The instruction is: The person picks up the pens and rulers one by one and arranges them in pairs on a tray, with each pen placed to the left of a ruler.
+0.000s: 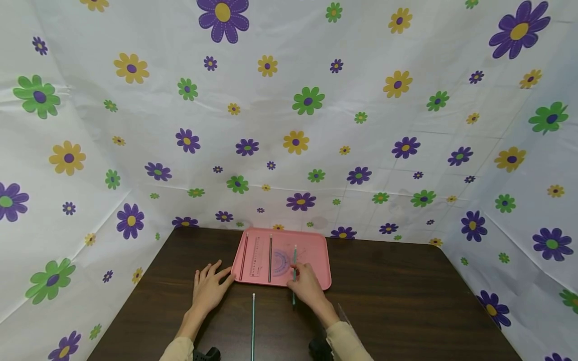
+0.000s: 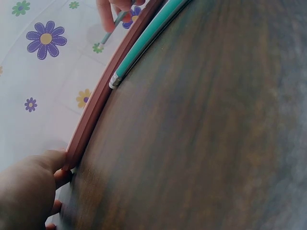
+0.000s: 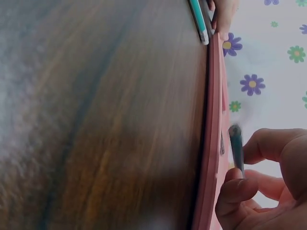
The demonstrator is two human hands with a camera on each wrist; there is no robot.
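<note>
The right hand (image 1: 308,287) pinches a green pencil (image 1: 295,256) between thumb and fingers, over the right part of a pink tray (image 1: 317,246). The pencil's pale end points to the far side and its other end reaches past the tray's near rim; whether it touches the tray is hard to tell from these angles. The left hand (image 1: 209,289) is at the tray's near left corner, its grip relaxed with the fingers spread, the thumb touching the rim.

Inside the tray, from left to right, lie a red pencil (image 1: 244,258), a clear ruler (image 1: 256,258), a dark pencil (image 1: 270,258) and a bluish protractor (image 1: 281,262), which sits just left of the held pencil. A second green pencil (image 1: 253,321) lies on the dark wooden surface (image 1: 406,301) near the tray's near side, between the two forearms, its white eraser end toward the tray. Beyond the far edge hangs a white cloth (image 1: 271,125) printed with purple, green and yellow flowers.
</note>
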